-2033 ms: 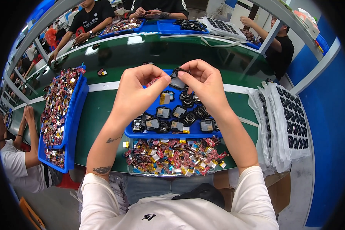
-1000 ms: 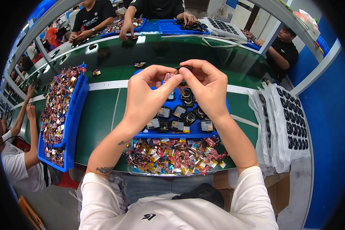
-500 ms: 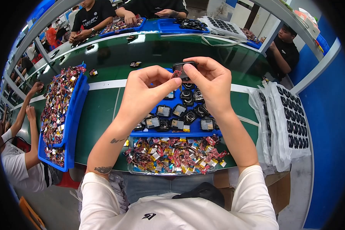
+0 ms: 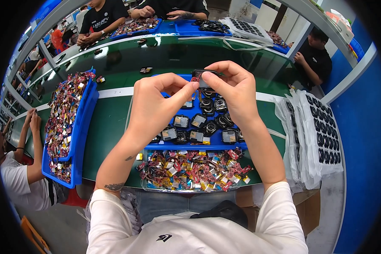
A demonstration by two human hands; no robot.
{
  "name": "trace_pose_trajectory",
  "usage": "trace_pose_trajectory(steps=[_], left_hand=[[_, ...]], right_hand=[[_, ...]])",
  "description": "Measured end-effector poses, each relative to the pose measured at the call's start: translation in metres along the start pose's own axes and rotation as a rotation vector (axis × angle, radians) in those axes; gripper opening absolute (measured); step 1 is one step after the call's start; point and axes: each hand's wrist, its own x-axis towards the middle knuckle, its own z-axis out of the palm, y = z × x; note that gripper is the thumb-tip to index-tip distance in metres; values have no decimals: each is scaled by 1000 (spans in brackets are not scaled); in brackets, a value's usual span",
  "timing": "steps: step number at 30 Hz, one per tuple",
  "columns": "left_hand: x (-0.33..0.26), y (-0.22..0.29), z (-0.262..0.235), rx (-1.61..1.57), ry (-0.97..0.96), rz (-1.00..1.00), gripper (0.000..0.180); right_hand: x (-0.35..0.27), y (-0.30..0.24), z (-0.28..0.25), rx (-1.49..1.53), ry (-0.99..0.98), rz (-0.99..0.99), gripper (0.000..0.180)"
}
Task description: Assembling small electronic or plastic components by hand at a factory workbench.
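Note:
Above the far part of the blue tray (image 4: 190, 147), my two hands meet around a small black watch case (image 4: 204, 73). My right hand (image 4: 237, 91) grips the case, thumb on its near face. My left hand (image 4: 158, 95) pinches a small red circuit board (image 4: 195, 79) against the case's left side; whether the board sits inside cannot be made out. Below my hands, several black watch cases (image 4: 181, 121) lie in the tray, some with grey square parts. Nearest to me is a heap of red circuit boards with silver and yellow battery cells (image 4: 190, 169) in a clear tray.
Left of me stands a blue bin (image 4: 81, 139) heaped with similar boards. Stacked white trays of black parts (image 4: 326, 131) stand on the right. A green conveyor belt (image 4: 173, 57) carries scattered pieces. Co-workers sit across and at the left; grey frame posts (image 4: 347, 80) rise at the sides.
The watch case has tilted slightly in my hands, and my left thumb has shifted up a little. Pieces on the belt have moved left. The left co-worker's hands have come together.

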Motion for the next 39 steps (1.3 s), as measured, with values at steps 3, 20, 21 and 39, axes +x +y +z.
trace_pose_trajectory(steps=[3, 20, 21, 39], left_hand=[[-1, 3, 1, 44, -15, 61, 17], [8, -10, 1, -386, -46, -152, 17], [10, -11, -1, -359, -36, -152, 18], [116, -78, 24, 27, -34, -127, 25]], right_hand=[[0, 0, 0, 9, 16, 22, 18], [-1, -7, -4, -39, -59, -31, 15], [0, -8, -4, -38, -58, -32, 15], [17, -28, -46, -337, 196, -259, 17]])
